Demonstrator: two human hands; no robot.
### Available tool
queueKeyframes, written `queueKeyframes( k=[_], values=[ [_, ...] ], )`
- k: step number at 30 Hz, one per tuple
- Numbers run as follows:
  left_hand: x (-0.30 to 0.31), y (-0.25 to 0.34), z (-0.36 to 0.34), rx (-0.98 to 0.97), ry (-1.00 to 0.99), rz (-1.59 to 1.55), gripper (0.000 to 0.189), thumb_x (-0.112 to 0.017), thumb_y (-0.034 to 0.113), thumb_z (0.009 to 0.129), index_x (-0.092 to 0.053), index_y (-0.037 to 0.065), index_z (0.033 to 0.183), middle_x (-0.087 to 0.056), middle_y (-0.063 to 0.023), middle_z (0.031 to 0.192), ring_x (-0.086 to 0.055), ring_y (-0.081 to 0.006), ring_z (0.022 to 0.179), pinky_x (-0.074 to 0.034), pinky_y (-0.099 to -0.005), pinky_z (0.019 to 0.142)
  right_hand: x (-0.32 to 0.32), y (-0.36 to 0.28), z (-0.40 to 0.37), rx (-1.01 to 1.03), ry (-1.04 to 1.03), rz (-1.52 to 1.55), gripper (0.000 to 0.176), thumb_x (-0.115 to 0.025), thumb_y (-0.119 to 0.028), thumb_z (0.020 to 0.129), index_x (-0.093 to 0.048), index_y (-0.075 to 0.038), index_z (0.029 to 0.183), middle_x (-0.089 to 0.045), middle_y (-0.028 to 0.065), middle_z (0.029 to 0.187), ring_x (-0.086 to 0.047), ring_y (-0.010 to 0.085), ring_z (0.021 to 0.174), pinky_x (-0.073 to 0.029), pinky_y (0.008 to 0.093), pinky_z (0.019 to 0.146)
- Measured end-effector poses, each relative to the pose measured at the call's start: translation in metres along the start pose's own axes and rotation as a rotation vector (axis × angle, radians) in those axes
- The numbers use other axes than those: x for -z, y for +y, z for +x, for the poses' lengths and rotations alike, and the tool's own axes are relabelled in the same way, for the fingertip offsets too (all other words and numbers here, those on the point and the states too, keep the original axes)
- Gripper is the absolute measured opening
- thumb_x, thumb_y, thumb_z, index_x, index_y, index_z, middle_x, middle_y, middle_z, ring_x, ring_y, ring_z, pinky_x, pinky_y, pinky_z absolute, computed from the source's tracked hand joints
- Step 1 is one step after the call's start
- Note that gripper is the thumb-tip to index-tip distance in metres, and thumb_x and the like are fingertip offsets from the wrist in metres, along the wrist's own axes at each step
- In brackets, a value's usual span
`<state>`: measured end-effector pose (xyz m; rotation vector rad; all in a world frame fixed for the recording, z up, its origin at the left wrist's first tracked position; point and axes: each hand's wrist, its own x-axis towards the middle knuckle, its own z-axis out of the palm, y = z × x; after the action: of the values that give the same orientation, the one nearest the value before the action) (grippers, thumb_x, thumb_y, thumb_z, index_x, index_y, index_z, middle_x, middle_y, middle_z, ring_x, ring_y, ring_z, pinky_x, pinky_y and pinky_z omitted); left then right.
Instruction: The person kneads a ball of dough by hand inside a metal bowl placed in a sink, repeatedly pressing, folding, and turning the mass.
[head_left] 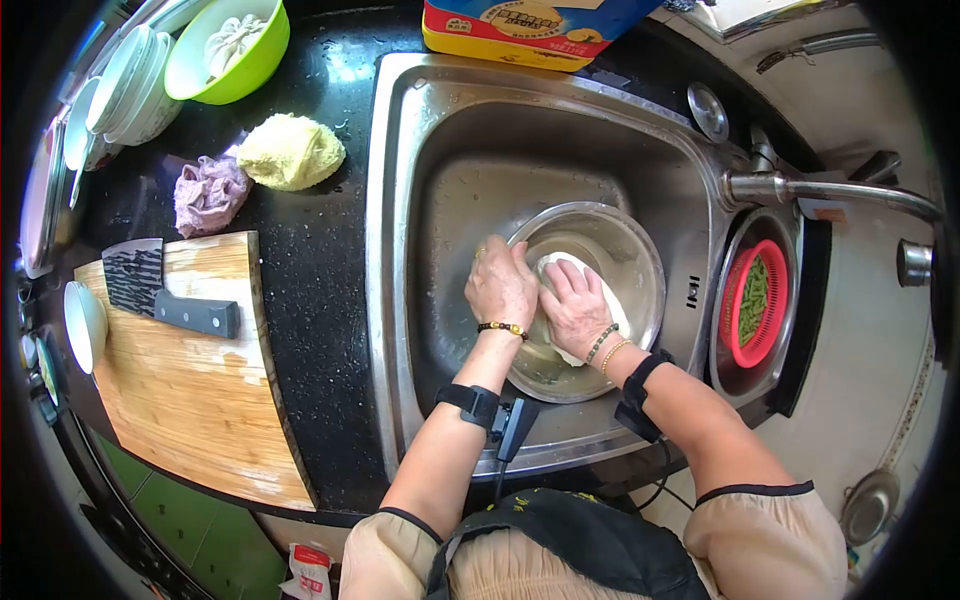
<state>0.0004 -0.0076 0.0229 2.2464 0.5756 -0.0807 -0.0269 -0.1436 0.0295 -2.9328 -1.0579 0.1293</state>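
Note:
A round metal basin [648, 268] stands in the stainless steel sink, with cloudy liquid showing in its bottom. At the basin's left rim is my left hand [502, 287], its fingers curled over the edge. My right hand [575, 308] reaches inside and presses on a smooth, white, cloth-like piece [616, 306], fingers bent over it. Much of that piece is hidden under the palm. Both wrists wear bracelets, and black straps circle the forearms.
Left of the sink [383, 200] lie yellow dough [291, 152] and purple dough [210, 194]. A cleaver [197, 313] rests on a wooden board [190, 400]. Further back are a green bowl [187, 75] and stacked bowls [128, 90]. Right: faucet [800, 188], red basket [733, 305] of green pieces.

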Motion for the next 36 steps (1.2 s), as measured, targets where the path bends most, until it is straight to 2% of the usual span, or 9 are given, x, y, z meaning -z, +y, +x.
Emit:
queueKeyframes(
  k=[17,26,29,30,31,33,34,35,36],
  values=[
    [0.001,0.005,-0.003,0.061,-0.007,-0.04,0.023,-0.056,0.02,0.085,-0.05,-0.001,0.078,-0.059,-0.0228,0.079,-0.058,-0.0425,0.078,-0.045,-0.0492,0.069,-0.042,-0.016,0.013,-0.116,-0.017,0.055,0.038,-0.053,-0.024,0.076,-0.06,-0.01,0.11,-0.047,0.0066,0.126,-0.038,0.0262,0.125,-0.033,0.0509,0.097],
    [-0.002,0.003,-0.003,0.041,0.014,-0.012,0.027,-0.052,0.025,0.088,-0.05,0.0,0.08,-0.059,-0.0246,0.079,-0.057,-0.0451,0.079,-0.044,-0.0506,0.07,-0.054,-0.03,0.028,-0.157,-0.183,0.077,0.061,-0.051,-0.029,0.082,-0.037,-0.007,0.137,-0.039,0.0099,0.136,-0.026,0.0317,0.132,-0.026,0.0569,0.102],
    [-0.003,-0.002,-0.003,-0.02,0.029,-0.024,0.029,-0.05,0.028,0.089,-0.05,0.0,0.081,-0.059,-0.0256,0.082,-0.057,-0.0459,0.082,-0.043,-0.052,0.072,-0.043,-0.029,0.029,-0.158,-0.197,0.121,0.061,-0.051,-0.029,0.082,-0.036,-0.008,0.138,-0.04,0.0101,0.135,-0.026,0.032,0.132,-0.025,0.0574,0.102],
    [-0.002,-0.002,0.002,-0.032,0.053,-0.035,0.029,-0.05,0.028,0.089,-0.05,0.0,0.081,-0.059,-0.0256,0.082,-0.057,-0.0459,0.082,-0.043,-0.052,0.072,-0.036,-0.026,0.029,-0.142,-0.087,0.135,0.055,-0.054,-0.028,0.08,-0.045,-0.005,0.129,-0.043,0.0123,0.131,-0.031,0.0309,0.129,-0.029,0.0535,0.1],
    [-0.002,-0.004,0.003,-0.003,0.003,-0.04,0.03,-0.049,0.029,0.089,-0.051,0.0,0.082,-0.06,-0.0258,0.084,-0.056,-0.0461,0.083,-0.043,-0.0525,0.073,-0.031,-0.021,0.03,-0.137,-0.073,0.125,0.055,-0.054,-0.028,0.08,-0.045,-0.005,0.129,-0.043,0.0123,0.131,-0.031,0.0309,0.129,-0.029,0.0535,0.1],
    [-0.002,-0.006,0.0,0.036,-0.064,-0.051,0.031,-0.049,0.03,0.089,-0.051,0.0,0.083,-0.06,-0.026,0.086,-0.056,-0.0462,0.085,-0.042,-0.053,0.074,-0.004,-0.015,0.029,-0.204,-0.049,0.444,0.047,-0.056,-0.025,0.078,-0.052,-0.002,0.119,-0.045,0.0149,0.129,-0.04,0.0299,0.124,-0.031,0.0486,0.098],
    [-0.003,-0.005,0.001,0.035,-0.065,-0.051,0.031,-0.049,0.03,0.089,-0.051,0.0,0.083,-0.06,-0.0258,0.087,-0.056,-0.0461,0.085,-0.042,-0.053,0.074,0.011,-0.001,0.038,-0.25,-0.177,0.367,0.054,-0.062,-0.035,0.074,-0.054,-0.001,0.115,-0.051,0.02,0.121,-0.05,0.0303,0.114,-0.035,0.0439,0.095],
    [-0.003,-0.006,0.002,0.035,-0.063,-0.047,0.031,-0.049,0.03,0.089,-0.051,0.0,0.083,-0.06,-0.0257,0.088,-0.056,-0.046,0.086,-0.042,-0.0531,0.074,0.02,0.012,0.046,-0.246,-0.182,0.362,0.054,-0.062,-0.035,0.074,-0.054,-0.001,0.115,-0.051,0.02,0.121,-0.05,0.0303,0.114,-0.035,0.0439,0.095],
    [-0.003,-0.006,0.002,0.029,-0.066,-0.051,0.03,-0.049,0.03,0.089,-0.051,0.0,0.084,-0.06,-0.0255,0.089,-0.056,-0.0457,0.087,-0.042,-0.0528,0.074,0.026,0.025,0.054,-0.38,-0.336,0.365,0.064,-0.065,-0.042,0.07,-0.054,-0.001,0.117,-0.053,0.0208,0.119,-0.052,0.0316,0.112,-0.037,0.0432,0.095]
  ],
)
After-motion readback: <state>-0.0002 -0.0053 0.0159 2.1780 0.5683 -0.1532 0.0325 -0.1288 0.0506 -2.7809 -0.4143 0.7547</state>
